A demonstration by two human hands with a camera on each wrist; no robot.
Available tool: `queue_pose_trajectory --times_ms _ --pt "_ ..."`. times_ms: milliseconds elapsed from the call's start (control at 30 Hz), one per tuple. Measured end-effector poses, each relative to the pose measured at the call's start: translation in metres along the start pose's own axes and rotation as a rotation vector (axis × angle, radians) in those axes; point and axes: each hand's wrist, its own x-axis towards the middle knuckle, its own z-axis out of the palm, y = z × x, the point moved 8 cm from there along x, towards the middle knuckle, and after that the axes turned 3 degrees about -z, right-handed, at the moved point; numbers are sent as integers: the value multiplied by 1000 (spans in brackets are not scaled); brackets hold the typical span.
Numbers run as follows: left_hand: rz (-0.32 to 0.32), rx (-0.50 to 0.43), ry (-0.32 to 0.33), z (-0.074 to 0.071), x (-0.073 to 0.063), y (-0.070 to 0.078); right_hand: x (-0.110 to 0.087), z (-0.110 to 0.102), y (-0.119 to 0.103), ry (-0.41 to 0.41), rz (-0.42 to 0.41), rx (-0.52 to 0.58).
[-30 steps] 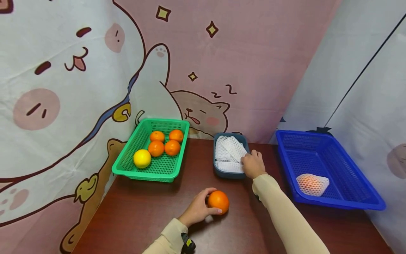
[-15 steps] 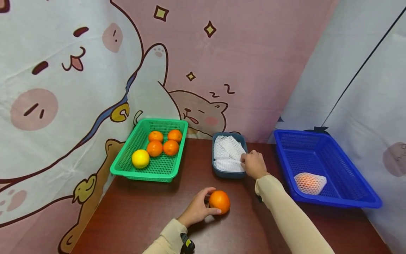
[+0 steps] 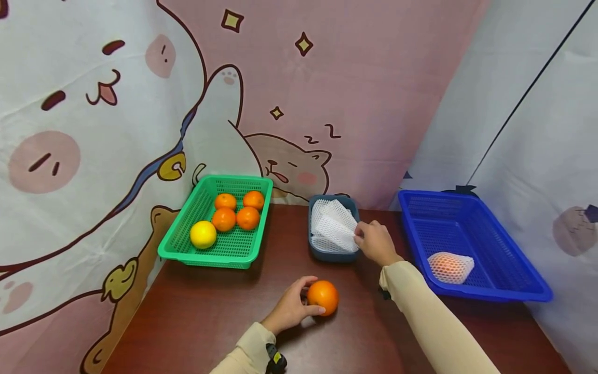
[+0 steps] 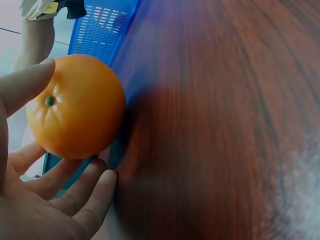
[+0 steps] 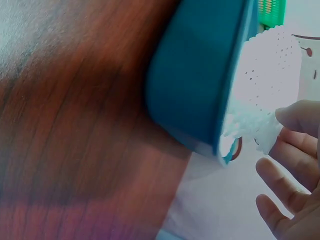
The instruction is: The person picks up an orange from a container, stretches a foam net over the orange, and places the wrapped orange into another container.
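On the brown table my left hand (image 3: pixel 290 307) holds an orange (image 3: pixel 323 297), thumb on the near side and fingers around the far side. The left wrist view shows the fruit's green stem spot, with the thumb against the orange (image 4: pixel 80 107). My right hand (image 3: pixel 376 243) is at the right rim of a small dark blue box (image 3: pixel 333 256). Between thumb and forefinger it pinches a white foam net sleeve (image 5: pixel 270 75), partly raised above the rim in the right wrist view. More white foam nets (image 3: pixel 320 210) lie under it in the box.
At the left stands a green basket (image 3: pixel 210 258) with several oranges (image 3: pixel 224 219) and one yellow fruit (image 3: pixel 203 235). A blue basket (image 3: pixel 486 293) at the right holds a fruit in a foam net (image 3: pixel 450 267). A printed cloth wall (image 3: pixel 374 104) rises behind the table.
My right hand has lifted one foam net sleeve, which now lies slanted over the others. The left hand keeps its hold on the orange. The head view has shifted slightly to the right.
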Motion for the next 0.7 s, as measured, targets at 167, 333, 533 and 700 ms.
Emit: queue_pose_trajectory --times_ms 167,333,533,700 --pt "11 14 10 -3 -2 3 -4 -19 -7 67 -8 77" --pt "12 -9 11 -4 -3 4 -15 -42 -12 133 -12 150" --pt "18 -51 47 -15 -2 5 -31 -61 -19 213 -53 194" --pt "1 -108 174 -46 8 21 -50 -70 -30 284 -104 224"
